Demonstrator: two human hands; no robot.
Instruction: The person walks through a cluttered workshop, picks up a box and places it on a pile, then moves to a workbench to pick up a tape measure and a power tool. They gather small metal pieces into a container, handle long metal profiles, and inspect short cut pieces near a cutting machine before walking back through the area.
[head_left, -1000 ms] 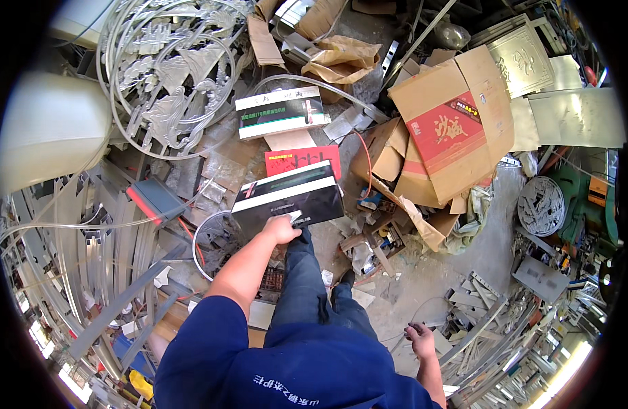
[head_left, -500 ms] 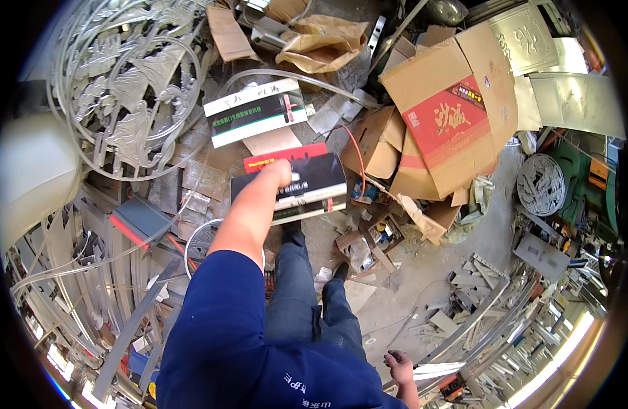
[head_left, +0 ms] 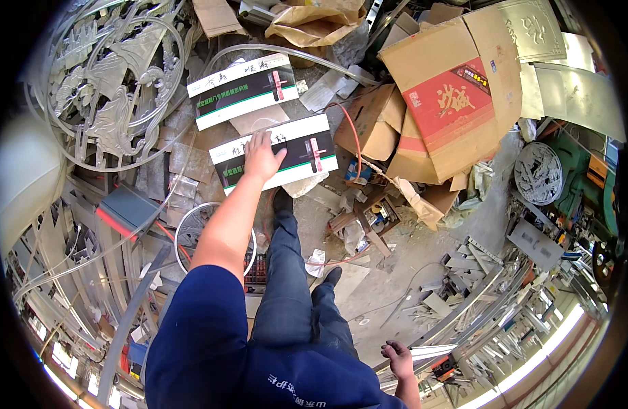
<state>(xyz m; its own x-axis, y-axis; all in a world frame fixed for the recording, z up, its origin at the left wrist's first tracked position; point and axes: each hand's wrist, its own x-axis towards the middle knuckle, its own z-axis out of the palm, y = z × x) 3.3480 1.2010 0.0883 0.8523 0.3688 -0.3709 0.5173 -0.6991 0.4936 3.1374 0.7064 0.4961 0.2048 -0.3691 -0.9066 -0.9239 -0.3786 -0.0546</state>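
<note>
At upper left, an ornate silver metalwork panel (head_left: 113,126) with large rings lies flat. Crumpled brown paper (head_left: 314,26) sits at top centre. Right of centre, a large tan cardboard box (head_left: 453,102) with a red panel leans over a smaller, open cardboard box (head_left: 372,112); an orange-red hose (head_left: 357,140) curves beside them. An embossed metal plate (head_left: 532,31) fills the upper right. Below it, a round silver medallion (head_left: 539,176) stands by green machinery (head_left: 569,180). Metal scraps (head_left: 474,262) litter the lower right floor (head_left: 409,273). At left, a grey-and-red case (head_left: 131,208) rests near long metal strips (head_left: 75,262).
</note>
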